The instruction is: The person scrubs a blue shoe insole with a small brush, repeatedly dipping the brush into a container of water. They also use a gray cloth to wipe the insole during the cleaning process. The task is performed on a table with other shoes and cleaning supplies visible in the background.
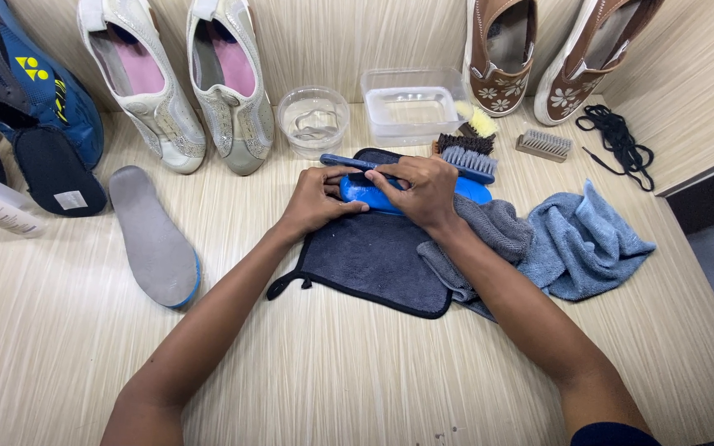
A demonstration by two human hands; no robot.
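The blue insole (406, 192) lay crosswise on the dark cloth (373, 260), long axis left to right, with the left hand (317, 201) pinching its near end and the right hand (423, 188) pressing closed fingers on top.

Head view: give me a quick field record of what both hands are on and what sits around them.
left hand: grips near end of blue insole
right hand: presses on the insole's middle, brush handle just behind the fingers
under insole: dark cloth on the table
right of hands: grey towel, blue towel
left: grey insole
behind: round bowl, clear tub, white shoes
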